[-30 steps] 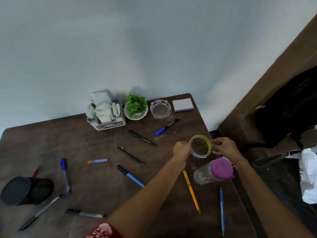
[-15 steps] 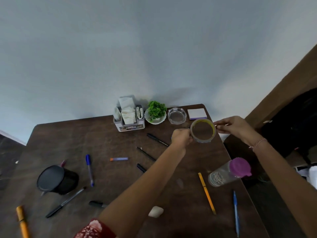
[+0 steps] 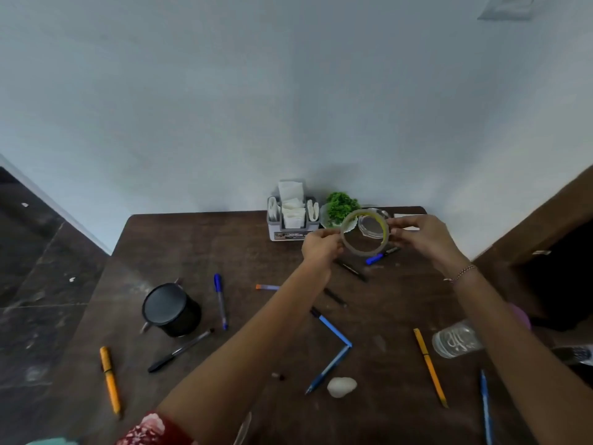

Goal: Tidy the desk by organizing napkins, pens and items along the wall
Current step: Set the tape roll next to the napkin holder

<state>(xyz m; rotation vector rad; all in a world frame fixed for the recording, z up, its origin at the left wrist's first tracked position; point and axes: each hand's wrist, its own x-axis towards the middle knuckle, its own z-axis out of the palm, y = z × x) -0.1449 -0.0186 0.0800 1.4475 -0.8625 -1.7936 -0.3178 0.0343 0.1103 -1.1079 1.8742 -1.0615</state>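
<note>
Left hand and right hand: fingers pinch tape roll at opposite rims, 12 o'clock; probably for wall-side placement.

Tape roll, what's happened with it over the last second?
The left hand and right hand carried the tape roll away from the bottle toward the wall; it is now held up in front of the glass dish and plant. Neither grip let go. The napkin holder, cup and scattered pens stayed put.
</note>
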